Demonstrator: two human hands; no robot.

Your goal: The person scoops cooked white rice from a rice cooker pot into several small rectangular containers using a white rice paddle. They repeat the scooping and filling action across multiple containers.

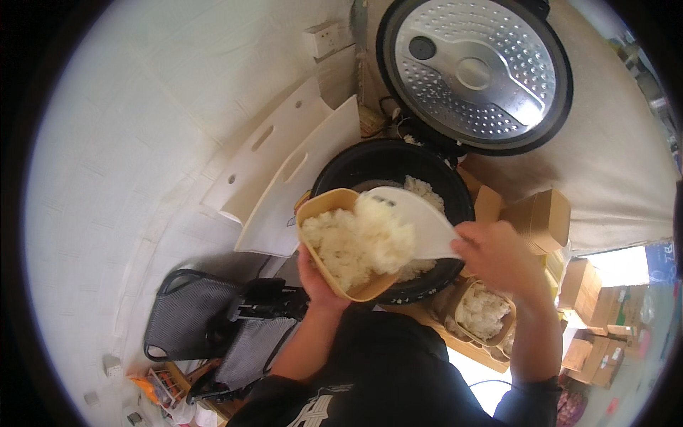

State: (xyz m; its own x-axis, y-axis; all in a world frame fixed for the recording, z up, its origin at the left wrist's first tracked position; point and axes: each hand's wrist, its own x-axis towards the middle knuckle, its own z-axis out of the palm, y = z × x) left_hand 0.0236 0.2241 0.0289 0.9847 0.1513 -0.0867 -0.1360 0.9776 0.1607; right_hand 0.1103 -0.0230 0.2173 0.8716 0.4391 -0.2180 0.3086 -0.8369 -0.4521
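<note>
My left hand (pixel 320 283) holds a brown paper food box (pixel 384 285) from below and its side, tilted above the front part of a large black rice cooker (pixel 341 160). Cooked white rice (pixel 336 240) fills much of the box. In my right hand (pixel 496 256) is the handle end of a white plastic rice scoop (pixel 435 227), its blade over the box's right side with a blurred clump of rice at its edge. More rice (pixel 424 192) lies inside the cooker's pot, partly hidden by scoop and box.
The cooker's metal-lined lid (pixel 475 74) stands raised behind. Stacked empty paper boxes (pixel 539 221) are at the right, rice-filled boxes (pixel 483 312) nearer my right forearm. White panels (pixel 304 176) lean at the left, above a folding chair (pixel 192 315). Cardboard cartons (pixel 603 357) stand far right.
</note>
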